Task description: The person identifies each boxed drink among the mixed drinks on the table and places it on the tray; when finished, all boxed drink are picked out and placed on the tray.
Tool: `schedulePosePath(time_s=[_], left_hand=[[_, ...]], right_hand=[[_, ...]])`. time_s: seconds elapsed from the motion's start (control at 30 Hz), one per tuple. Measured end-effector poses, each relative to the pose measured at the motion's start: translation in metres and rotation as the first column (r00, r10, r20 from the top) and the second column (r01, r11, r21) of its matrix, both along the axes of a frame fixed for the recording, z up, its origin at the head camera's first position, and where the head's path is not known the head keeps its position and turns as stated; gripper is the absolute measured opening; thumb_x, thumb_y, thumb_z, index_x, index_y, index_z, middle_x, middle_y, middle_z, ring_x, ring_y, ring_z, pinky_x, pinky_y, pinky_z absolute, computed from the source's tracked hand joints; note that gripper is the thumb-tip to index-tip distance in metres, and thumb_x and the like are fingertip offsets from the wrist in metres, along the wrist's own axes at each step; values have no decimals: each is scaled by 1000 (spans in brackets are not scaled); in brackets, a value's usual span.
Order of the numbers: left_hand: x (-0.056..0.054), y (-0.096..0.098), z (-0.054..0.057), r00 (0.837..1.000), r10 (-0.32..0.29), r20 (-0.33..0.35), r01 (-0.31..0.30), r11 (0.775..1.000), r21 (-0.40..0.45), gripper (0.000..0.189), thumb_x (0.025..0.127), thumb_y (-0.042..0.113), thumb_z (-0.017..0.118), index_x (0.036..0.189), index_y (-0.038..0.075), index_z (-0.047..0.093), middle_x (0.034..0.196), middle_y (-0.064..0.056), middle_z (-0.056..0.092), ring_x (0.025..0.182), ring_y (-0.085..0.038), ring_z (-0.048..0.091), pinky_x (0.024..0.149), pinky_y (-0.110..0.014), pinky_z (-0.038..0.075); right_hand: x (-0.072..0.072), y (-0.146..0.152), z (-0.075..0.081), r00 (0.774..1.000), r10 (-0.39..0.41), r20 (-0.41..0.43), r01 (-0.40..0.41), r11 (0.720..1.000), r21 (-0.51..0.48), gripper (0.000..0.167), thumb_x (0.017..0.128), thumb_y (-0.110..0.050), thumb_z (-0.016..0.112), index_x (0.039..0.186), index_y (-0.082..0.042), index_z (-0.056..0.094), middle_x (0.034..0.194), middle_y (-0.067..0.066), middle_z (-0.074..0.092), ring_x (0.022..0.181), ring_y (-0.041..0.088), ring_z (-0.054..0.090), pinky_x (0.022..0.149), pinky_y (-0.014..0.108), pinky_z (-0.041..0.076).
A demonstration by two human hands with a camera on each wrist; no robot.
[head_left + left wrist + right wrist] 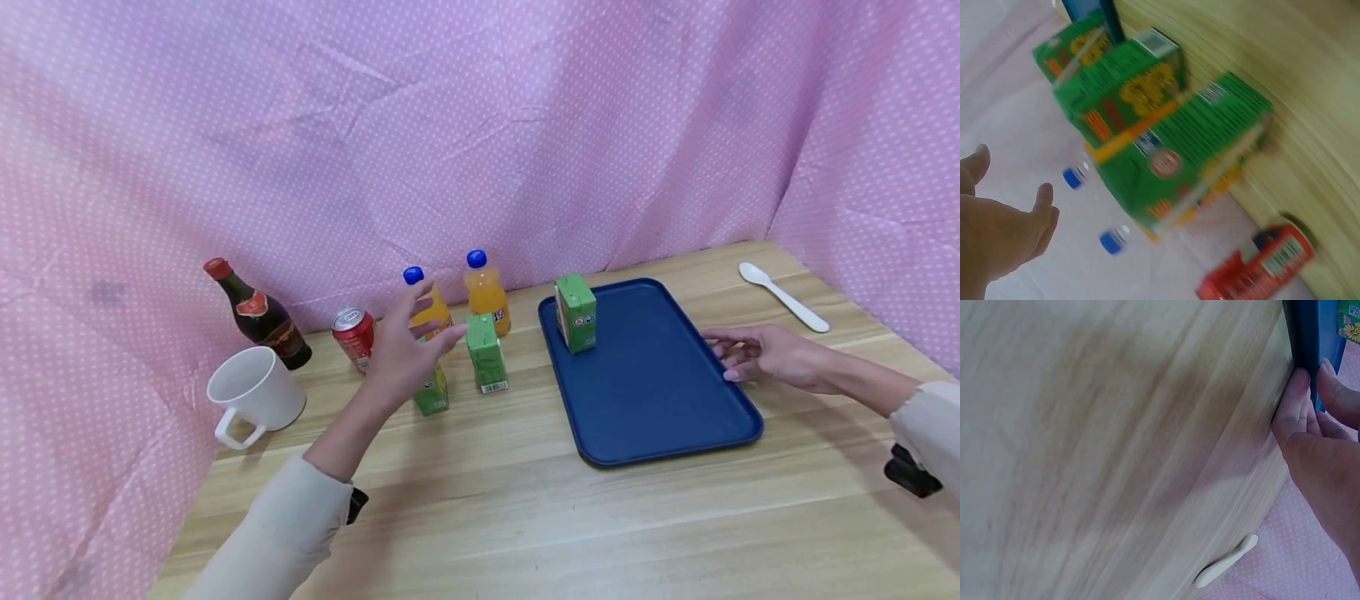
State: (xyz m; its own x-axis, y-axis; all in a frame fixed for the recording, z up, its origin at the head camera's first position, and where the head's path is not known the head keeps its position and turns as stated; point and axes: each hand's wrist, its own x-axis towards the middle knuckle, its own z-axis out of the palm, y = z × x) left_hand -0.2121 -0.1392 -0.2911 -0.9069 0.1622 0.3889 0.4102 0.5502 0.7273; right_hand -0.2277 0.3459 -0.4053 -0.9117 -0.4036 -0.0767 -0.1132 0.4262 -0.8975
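1 navy tray [652,392] lies on the wooden table [525,517], right rim pinched by the right hand [783,356]; the left hand [400,354], fingers parted and holding nothing, hovers near 2 green drink cartons [487,358], 2 orange soda bottles [487,297] beyond.

Blue tray [660,392] — flat | three green cartons [487,358] — upright, one aboard
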Motion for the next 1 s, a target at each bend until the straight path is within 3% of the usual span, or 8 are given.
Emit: schedulePosePath(time_s=[0.1,0.23,0.33,0.43,0.6,0.73,0.93,1.0], left_hand=[[0,-15,-2,999,36,-13,-36,999,-41,73,81,19,78,144,13,41,141,-6,45,127,-26,48,92,-37,52],[-2,-33,-6,999,44,-15,-46,993,-107,72,82,24,77,144,15,41,137,-4,47,125,-22,48,96,-40,49],[-6,-45,-11,999,31,31,-26,991,-131,71,83,29,76,144,16,41,137,-4,45,128,-23,44,101,-46,44],[-9,-56,-17,992,34,121,-19,992,-124,75,83,33,76,145,13,38,143,-8,42,132,-30,40,105,-51,39],[-12,-66,-26,964,39,264,-15,996,-92,85,83,34,77,148,7,31,150,-14,35,136,-36,35,109,-51,33],[-16,-70,-32,946,15,324,9,997,-74,86,80,34,79,148,8,31,147,-17,39,134,-37,38,108,-51,35],[-22,-76,-44,899,-50,435,55,998,1,86,78,25,82,147,9,32,141,-17,44,131,-38,41,106,-50,38],[-22,-78,-49,891,-64,450,64,998,14,83,78,22,82,146,9,35,134,-16,48,128,-36,44,104,-48,40]], right_hand=[[0,0,0,1000,6,1,-6,1000,-6,70,80,6,71,141,8,38,105,9,56,87,10,59,73,22,55],[1,0,2,1000,1,-3,-1,1000,15,72,79,6,71,140,15,33,104,10,56,86,9,59,72,23,55],[1,1,2,1000,-2,-6,2,1000,21,72,79,5,71,140,16,33,104,10,55,86,9,59,71,23,55],[1,1,2,1000,7,-1,-7,1000,6,71,80,6,71,140,13,35,104,11,55,86,10,60,72,24,55],[0,1,1,1000,10,8,-10,1000,-8,69,79,7,70,141,9,38,104,11,55,86,10,60,73,24,55],[0,1,1,1000,10,-1,-10,1000,4,71,80,6,70,141,13,35,104,11,55,86,9,60,72,23,55],[0,0,1,1000,6,-1,-6,1000,10,73,79,7,70,139,18,31,104,10,56,86,9,60,73,23,55],[0,0,1,1000,4,-4,-4,1000,17,74,79,7,70,139,20,29,104,10,56,86,9,60,73,23,55]])
